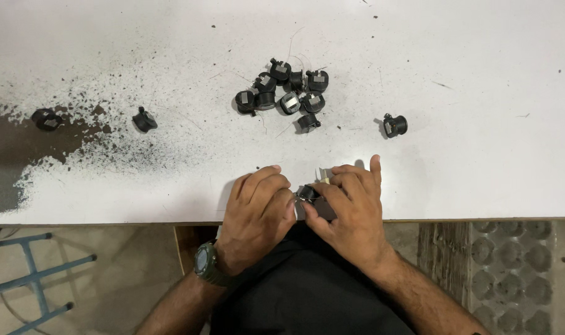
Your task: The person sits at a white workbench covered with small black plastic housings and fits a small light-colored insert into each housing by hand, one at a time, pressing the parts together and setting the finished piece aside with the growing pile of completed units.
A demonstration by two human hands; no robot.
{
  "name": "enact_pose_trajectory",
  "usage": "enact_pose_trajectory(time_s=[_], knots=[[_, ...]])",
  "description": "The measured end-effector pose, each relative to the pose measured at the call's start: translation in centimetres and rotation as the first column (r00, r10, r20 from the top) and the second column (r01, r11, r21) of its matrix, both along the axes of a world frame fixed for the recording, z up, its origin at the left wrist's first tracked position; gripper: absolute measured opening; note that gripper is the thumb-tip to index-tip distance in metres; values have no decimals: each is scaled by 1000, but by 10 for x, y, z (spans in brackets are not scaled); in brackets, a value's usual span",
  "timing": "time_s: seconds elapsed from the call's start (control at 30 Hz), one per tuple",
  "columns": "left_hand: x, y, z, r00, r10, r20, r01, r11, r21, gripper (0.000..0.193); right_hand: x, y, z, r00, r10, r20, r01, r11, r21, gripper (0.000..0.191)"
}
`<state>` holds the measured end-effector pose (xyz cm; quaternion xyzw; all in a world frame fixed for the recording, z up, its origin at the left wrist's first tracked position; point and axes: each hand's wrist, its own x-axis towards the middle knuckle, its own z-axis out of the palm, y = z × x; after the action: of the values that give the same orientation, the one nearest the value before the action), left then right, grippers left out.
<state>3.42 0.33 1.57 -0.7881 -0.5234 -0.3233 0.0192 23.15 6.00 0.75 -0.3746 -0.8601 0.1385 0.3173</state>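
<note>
— Both hands, left hand point(258, 205) and right hand point(351, 211), pinched shut on small black part point(308, 193) at near table edge point(109, 218).
— Risk: slipping off edge, grip only fingertip-deep. Black pile point(289, 93) far.

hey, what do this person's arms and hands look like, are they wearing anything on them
Both forearms are bare, with no sleeves reaching into view, and both hands are bare too: no gloves. The left hand has a chunky dark green wristwatch with a round face strapped at the wrist. The right hand and its wrist carry nothing. No rings are visible on either hand.
</note>
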Motion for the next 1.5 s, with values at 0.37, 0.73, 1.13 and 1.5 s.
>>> enact_pose_trajectory(time_s=[0.37,0.73,1.13,1.5], knots=[[-1,2,-8,1000,31,-7,-31,999,24,21,0,-1,-1,1000,9,-4,-10,1000,-8,37],[7,8,11,975,47,218,-11,986,-166,18,2,1,2,999,52,4,-52,999,4,36],[10,7,8,851,259,456,-4,872,-489,10,16,-14,-11,977,114,-181,-101,992,81,33],[19,-1,0,853,167,494,-9,952,-306,15,13,-26,-29,968,151,-200,-144,988,52,37]])
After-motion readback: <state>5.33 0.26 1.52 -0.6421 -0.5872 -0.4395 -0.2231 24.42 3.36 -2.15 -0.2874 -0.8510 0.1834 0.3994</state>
